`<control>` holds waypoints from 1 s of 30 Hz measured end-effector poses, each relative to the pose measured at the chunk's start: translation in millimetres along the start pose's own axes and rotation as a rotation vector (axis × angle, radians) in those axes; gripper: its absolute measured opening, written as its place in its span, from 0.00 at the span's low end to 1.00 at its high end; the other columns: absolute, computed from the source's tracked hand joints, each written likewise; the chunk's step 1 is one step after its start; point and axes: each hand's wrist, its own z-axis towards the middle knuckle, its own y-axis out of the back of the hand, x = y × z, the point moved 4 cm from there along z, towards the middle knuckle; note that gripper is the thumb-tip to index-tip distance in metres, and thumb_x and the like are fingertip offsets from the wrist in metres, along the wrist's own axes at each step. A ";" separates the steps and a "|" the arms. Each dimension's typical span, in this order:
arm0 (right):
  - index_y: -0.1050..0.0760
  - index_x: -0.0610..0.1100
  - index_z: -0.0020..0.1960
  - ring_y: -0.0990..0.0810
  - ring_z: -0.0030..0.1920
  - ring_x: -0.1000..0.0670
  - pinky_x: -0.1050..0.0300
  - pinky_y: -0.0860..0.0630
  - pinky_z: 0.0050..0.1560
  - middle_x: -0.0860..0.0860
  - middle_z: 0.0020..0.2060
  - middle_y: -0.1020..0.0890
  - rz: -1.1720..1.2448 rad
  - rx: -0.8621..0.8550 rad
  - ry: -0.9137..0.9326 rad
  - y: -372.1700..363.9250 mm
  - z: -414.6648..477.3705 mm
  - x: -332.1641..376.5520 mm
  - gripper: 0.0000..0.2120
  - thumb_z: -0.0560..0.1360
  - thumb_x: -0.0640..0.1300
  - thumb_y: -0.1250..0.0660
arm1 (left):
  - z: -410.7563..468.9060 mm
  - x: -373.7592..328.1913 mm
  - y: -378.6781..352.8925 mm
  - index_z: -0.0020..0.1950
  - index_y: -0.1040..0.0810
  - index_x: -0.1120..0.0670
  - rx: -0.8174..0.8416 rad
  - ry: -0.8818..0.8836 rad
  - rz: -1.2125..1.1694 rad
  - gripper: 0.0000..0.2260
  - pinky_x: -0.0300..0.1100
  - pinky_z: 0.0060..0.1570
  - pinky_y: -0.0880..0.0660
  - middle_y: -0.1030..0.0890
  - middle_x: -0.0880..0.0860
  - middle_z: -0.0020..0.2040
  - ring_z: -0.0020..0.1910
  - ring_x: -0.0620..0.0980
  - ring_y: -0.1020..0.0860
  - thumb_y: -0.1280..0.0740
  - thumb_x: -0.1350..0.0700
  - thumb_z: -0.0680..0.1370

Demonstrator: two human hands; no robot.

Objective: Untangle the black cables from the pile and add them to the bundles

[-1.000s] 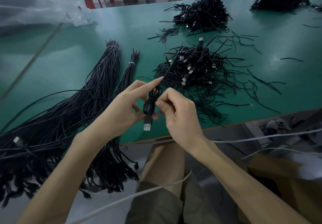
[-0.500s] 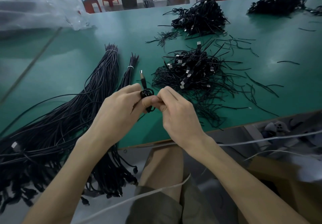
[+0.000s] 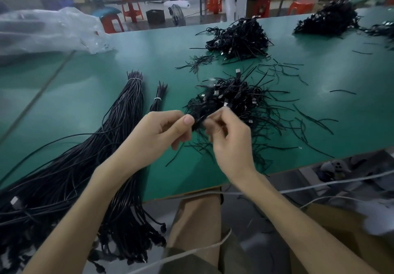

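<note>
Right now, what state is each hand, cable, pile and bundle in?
Left hand: pinching the small cable.
Right hand: pinching the same cable.
Small cable: held between both hands, blurred.
Near pile: tangled, loose.
Large bundle: tied, lying flat.
Small bundle: tied, lying flat.

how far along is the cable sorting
Done: a thick tied bundle and a thin bundle lie at the left. In hand: left hand and right hand pinch one black cable. Left: the near pile, middle pile and far pile lie tangled.
</note>
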 end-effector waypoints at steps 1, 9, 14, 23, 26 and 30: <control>0.25 0.42 0.45 0.24 0.35 0.56 0.62 0.27 0.39 0.51 0.36 0.21 0.009 -0.032 -0.063 7.4 11.4 -1.8 0.07 0.83 0.39 0.34 | 1.0 6.3 -0.5 0.40 0.20 0.47 -0.010 0.019 -0.003 0.20 0.50 0.34 0.26 0.19 0.52 0.34 0.32 0.55 0.21 0.41 0.38 0.83; 0.20 0.41 0.43 0.27 0.26 0.54 0.61 0.32 0.27 0.49 0.34 0.21 0.038 -0.126 -0.666 65.8 114.1 -68.2 0.12 0.83 0.43 0.36 | -6.4 99.9 -52.8 0.53 0.21 0.51 -0.064 0.306 0.124 0.09 0.43 0.47 0.27 0.22 0.49 0.48 0.46 0.49 0.21 0.37 0.48 0.84; 0.22 0.38 0.46 0.24 0.31 0.50 0.56 0.28 0.33 0.46 0.39 0.19 -0.229 -0.035 -0.747 66.4 123.3 -109.8 0.18 0.86 0.49 0.40 | -11.9 108.1 -68.2 0.57 0.21 0.49 -0.057 0.278 0.188 0.11 0.37 0.49 0.27 0.28 0.41 0.52 0.48 0.40 0.25 0.39 0.45 0.84; 0.23 0.36 0.52 0.23 0.33 0.48 0.45 0.23 0.45 0.45 0.36 0.19 -0.165 -0.204 -0.683 70.0 135.8 -108.9 0.18 0.86 0.50 0.40 | -12.0 103.1 -66.3 0.56 0.22 0.48 -0.078 0.273 0.152 0.09 0.32 0.45 0.31 0.28 0.39 0.51 0.48 0.39 0.25 0.39 0.45 0.85; 0.27 0.40 0.63 0.21 0.43 0.48 0.47 0.22 0.53 0.43 0.50 0.18 -0.209 -0.141 -0.637 73.1 138.5 -103.7 0.16 0.85 0.52 0.41 | -12.2 103.7 -68.2 0.56 0.22 0.47 -0.070 0.285 0.153 0.09 0.32 0.45 0.30 0.29 0.38 0.51 0.48 0.39 0.25 0.39 0.45 0.85; 0.29 0.43 0.72 0.29 0.67 0.46 0.44 0.31 0.70 0.46 0.66 0.27 -0.507 -0.024 -0.359 75.6 138.5 -69.3 0.19 0.84 0.50 0.37 | -14.5 100.0 -67.1 0.57 0.22 0.47 -0.091 0.292 0.074 0.08 0.31 0.45 0.29 0.29 0.38 0.52 0.48 0.41 0.25 0.38 0.46 0.85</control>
